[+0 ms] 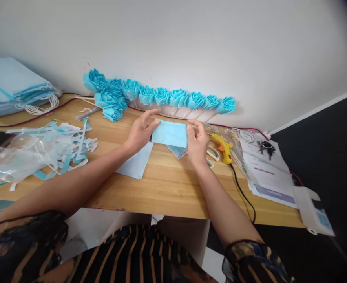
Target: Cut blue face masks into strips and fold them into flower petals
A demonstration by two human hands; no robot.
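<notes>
Both hands hold up a light blue rectangle of mask fabric [170, 133] above the wooden table. My left hand [142, 131] pinches its left edge, thumb on the near face. At the right edge, my right hand [197, 141] grips it between thumb and fingers. Beneath my left hand lies another pale blue fabric sheet [136, 161]. Some folded blue pieces [178, 151] rest on the table behind the held one, partly covered. White-handled scissors [213, 154] and a yellow glue gun [223, 147] lie just right of my right hand.
Blue fabric flowers [161, 97] on sticks lean along the wall. Left are a stack of face masks [14, 86], a clear plastic bag [29, 153] and cut strips [81, 143]. Papers [270, 173] with keys [266, 147] lie right; a black cord [241, 188] crosses the table edge.
</notes>
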